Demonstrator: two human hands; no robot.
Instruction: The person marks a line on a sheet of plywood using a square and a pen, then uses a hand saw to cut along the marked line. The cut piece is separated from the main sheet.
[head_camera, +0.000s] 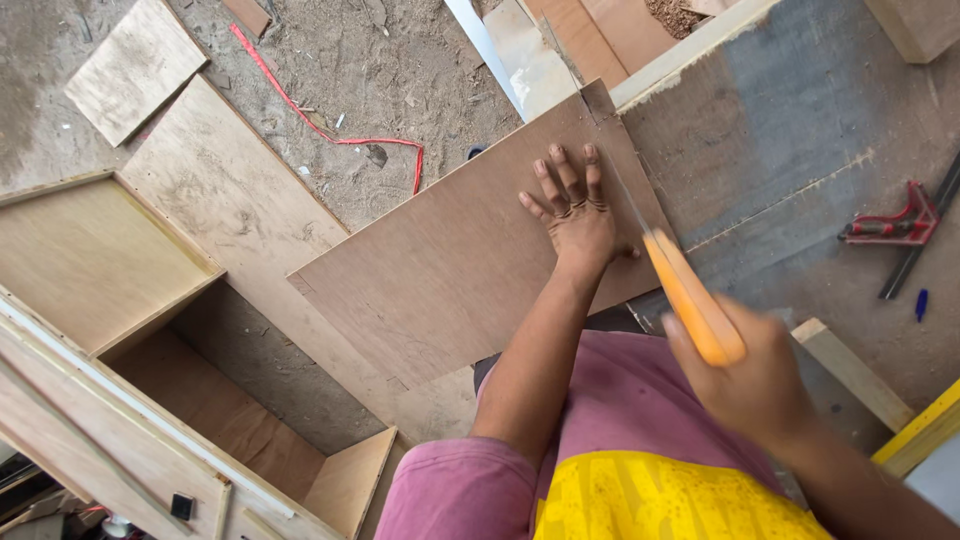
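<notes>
Dusty workshop floor strewn with sawdust is running behind a grey workbench at right. 1 brown plywood sheet is lying flat, its right part on the bench, its left part hanging out over the floor. Left hand is pressing flat on the sheet near its right edge, fingers spread fairly wide and pointing far, palm down, gripping nothing. Right hand is wrapping closed round the orange handle of a handsaw; its thin blade is running along the sheet's right edge toward the far corner.

Sheet is looking thin, light, stiff but a bit springy where unsupported; probably best held down close beside the blade line, or carried by 2 opposite edges. Surface is looking dry, not slippery; edges likely splintery.

Red try square is sitting far right on the bench, well apart. Open wooden cabinet is lying at left. Red cord is trailing across the floor.
</notes>
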